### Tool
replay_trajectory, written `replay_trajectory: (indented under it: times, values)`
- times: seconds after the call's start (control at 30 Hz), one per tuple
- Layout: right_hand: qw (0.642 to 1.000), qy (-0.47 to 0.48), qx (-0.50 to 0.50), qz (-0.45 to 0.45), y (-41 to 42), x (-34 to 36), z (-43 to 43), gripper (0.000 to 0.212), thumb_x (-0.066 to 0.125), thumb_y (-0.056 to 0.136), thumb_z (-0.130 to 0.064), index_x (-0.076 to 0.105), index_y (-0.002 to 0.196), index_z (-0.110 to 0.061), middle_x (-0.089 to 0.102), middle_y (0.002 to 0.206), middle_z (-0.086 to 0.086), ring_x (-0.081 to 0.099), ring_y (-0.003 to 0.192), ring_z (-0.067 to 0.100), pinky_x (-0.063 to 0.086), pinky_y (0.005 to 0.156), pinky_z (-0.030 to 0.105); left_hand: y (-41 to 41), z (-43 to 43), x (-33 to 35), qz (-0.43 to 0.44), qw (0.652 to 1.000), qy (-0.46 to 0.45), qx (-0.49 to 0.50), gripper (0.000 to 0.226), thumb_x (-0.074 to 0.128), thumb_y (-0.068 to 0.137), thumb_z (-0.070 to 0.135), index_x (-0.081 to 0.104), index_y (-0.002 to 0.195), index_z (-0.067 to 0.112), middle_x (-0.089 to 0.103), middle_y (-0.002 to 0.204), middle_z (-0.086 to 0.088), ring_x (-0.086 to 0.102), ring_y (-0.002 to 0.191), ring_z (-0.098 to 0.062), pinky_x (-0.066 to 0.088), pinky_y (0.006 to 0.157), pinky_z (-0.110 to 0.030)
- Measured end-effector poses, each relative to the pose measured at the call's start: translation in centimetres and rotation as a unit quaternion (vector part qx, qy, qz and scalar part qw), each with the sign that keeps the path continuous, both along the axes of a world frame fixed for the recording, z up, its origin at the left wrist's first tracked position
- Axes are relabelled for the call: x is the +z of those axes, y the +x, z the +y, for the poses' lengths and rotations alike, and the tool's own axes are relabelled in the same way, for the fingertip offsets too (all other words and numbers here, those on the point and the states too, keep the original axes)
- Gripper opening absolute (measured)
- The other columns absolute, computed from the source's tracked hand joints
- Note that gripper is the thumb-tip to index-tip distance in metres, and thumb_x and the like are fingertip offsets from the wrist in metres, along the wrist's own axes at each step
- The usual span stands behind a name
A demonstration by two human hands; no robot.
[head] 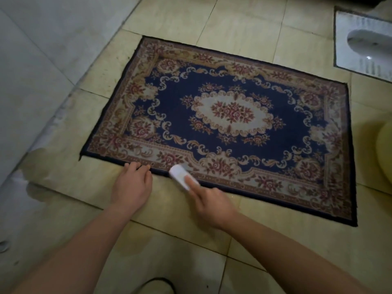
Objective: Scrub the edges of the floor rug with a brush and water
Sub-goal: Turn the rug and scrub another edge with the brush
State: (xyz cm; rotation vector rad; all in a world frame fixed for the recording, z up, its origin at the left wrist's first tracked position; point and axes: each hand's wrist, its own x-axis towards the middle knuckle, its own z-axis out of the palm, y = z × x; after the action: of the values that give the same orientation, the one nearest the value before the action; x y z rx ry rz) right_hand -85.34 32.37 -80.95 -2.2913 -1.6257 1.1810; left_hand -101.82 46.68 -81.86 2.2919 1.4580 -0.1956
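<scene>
1. One floor rug (224, 111) lies flat on the tiled floor (169, 240) ahead of both hands. It is dark blue with a floral border, and its near edge meets their fingertips.
2. One left hand (132, 183) presses on that near edge, fingers spread and nearly straight, holding nothing.
3. One right hand (209, 200), just beside the left, grips one white brush (181, 177) with the index finger laid along its back; the brush sits on the rug's near border.
4. One squat toilet pan (364, 43) lies well beyond the right hand; one yellow rounded object (385, 158) — partly cut off — sits out to its right.
</scene>
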Motion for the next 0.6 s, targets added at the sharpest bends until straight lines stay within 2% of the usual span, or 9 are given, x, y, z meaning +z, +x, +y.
replay_trajectory:
  times: [0.1,0.2,0.23,0.3,0.37,0.43,0.5,0.53,0.6]
  values:
    - [0.998,0.044,-0.044,0.021,2.0,0.0,1.3,0.045,0.026,0.102,-0.048,0.025,0.147,-0.043,0.067,0.093,0.008,0.064,0.071,0.021,0.055,0.059,0.038,-0.5,0.3,0.2,-0.013,1.000,0.020,-0.014,0.035,0.044,0.097,0.023,0.060,0.127,0.012,0.057,0.120,-0.008,0.053,0.114,-0.030,0.044,0.090,-0.039]
    - [0.945,0.085,-0.315,-0.008,6.6,-0.1,3.3,0.046,0.029,0.103,-0.041,0.032,0.148,-0.032,0.066,0.102,0.012,0.063,0.079,0.026,0.056,0.067,0.040,-0.8,0.1,0.3,-0.028,0.999,0.025,-0.021,0.035,0.046,0.096,0.019,0.060,0.128,0.012,0.058,0.122,-0.008,0.053,0.118,-0.030,0.043,0.095,-0.039]
    - [0.931,0.078,-0.355,-0.036,6.9,-0.2,3.4,0.047,0.029,0.103,-0.037,0.029,0.149,-0.029,0.066,0.102,0.012,0.063,0.079,0.027,0.055,0.066,0.040,-0.8,0.1,0.2,-0.031,0.999,0.030,-0.025,0.035,0.046,0.096,0.017,0.060,0.127,0.012,0.059,0.121,-0.008,0.053,0.117,-0.030,0.043,0.095,-0.039]
    - [0.960,0.049,-0.257,-0.097,4.6,-0.8,3.1,0.050,0.029,0.103,-0.032,0.017,0.152,-0.028,0.065,0.090,0.009,0.062,0.067,0.021,0.056,0.056,0.037,-0.9,0.4,0.1,-0.037,0.998,0.043,-0.034,0.034,0.048,0.095,0.014,0.062,0.125,0.011,0.061,0.117,-0.008,0.056,0.111,-0.030,0.044,0.092,-0.038]
    - [0.995,0.016,-0.090,-0.048,0.2,-0.7,2.4,0.051,0.027,0.104,-0.034,0.007,0.151,-0.032,0.064,0.083,0.007,0.061,0.060,0.017,0.055,0.051,0.032,-1.0,0.7,0.0,-0.041,0.997,0.055,-0.038,0.032,0.051,0.092,0.011,0.065,0.121,0.012,0.064,0.110,-0.008,0.058,0.103,-0.030,0.047,0.086,-0.037]
    - [1.000,-0.005,-0.005,0.029,-1.2,0.2,2.2,0.049,0.024,0.103,-0.042,0.014,0.151,-0.037,0.063,0.085,0.007,0.058,0.062,0.017,0.053,0.057,0.036,-1.3,0.9,-0.1,-0.041,0.997,0.051,-0.042,0.032,0.052,0.091,0.008,0.065,0.121,0.011,0.065,0.107,-0.009,0.058,0.100,-0.031,0.047,0.081,-0.037]
    - [0.996,0.030,-0.041,0.069,1.3,0.5,3.7,0.046,0.028,0.102,-0.044,0.027,0.148,-0.039,0.064,0.092,0.002,0.055,0.060,0.012,0.051,0.054,0.030,-1.7,1.0,-0.1,-0.041,0.997,0.048,-0.046,0.035,0.051,0.092,0.008,0.062,0.124,0.009,0.064,0.109,-0.009,0.057,0.101,-0.031,0.047,0.080,-0.037]
    - [0.992,0.052,-0.100,0.065,3.2,0.7,4.6,0.044,0.030,0.103,-0.043,0.032,0.147,-0.038,0.065,0.097,0.004,0.056,0.060,0.011,0.049,0.050,0.026,-1.9,1.0,-0.1,-0.040,0.997,0.049,-0.047,0.036,0.050,0.092,0.009,0.059,0.127,0.008,0.063,0.111,-0.008,0.056,0.102,-0.029,0.047,0.080,-0.037]
    - [0.957,0.075,-0.277,0.029,6.1,0.8,6.1,0.044,0.031,0.103,-0.039,0.035,0.146,-0.033,0.066,0.107,0.012,0.062,0.069,0.020,0.053,0.055,0.032,-2.4,0.9,-0.3,-0.036,0.997,0.045,-0.052,0.039,0.047,0.094,0.012,0.053,0.132,0.009,0.060,0.117,-0.006,0.053,0.105,-0.026,0.045,0.082,-0.036]
